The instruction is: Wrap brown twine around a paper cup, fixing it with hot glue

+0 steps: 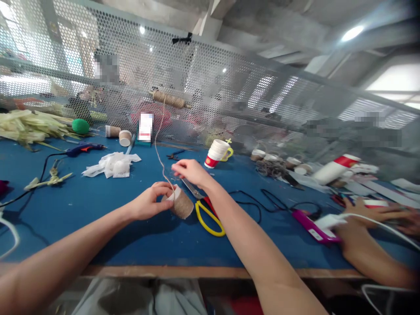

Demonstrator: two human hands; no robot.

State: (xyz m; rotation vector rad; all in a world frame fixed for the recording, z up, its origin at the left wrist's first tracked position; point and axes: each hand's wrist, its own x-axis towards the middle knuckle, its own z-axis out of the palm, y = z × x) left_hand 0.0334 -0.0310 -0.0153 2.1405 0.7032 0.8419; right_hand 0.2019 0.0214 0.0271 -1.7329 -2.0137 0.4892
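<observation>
Perforated metal mesh (210,57) stands behind a blue table (157,251), under a grey ceiling with bright lamps. With 12 o'clock pointing away from the person, the small twine-wrapped cup (183,206) sits at the centre of the dial — tilted, its white rim towards 10 o'clock. The left hand (155,200) grips it at that rim, thumb and fingers closed on it.

Beyond the cup, at about 12 o'clock, is the right hand (190,171), its fingers bent and drawn together near the twine (155,141); they are blurred, so I cannot tell whether they hold anything. That 1 strand runs down to the cup from a spool (169,99) on the mesh.

Scissors (210,233) with yellow handles lie at 4 o'clock, partly hidden by the right forearm. Stacked paper cups (213,154) stand at 1 o'clock, a phone (145,126) at 11, and crumpled white sheeting (113,165) at 10 — a blue glue gun (78,150) lies past it. Towards 3 o'clock are a purple power strip (311,226) and a co-worker's hand (364,213).
</observation>
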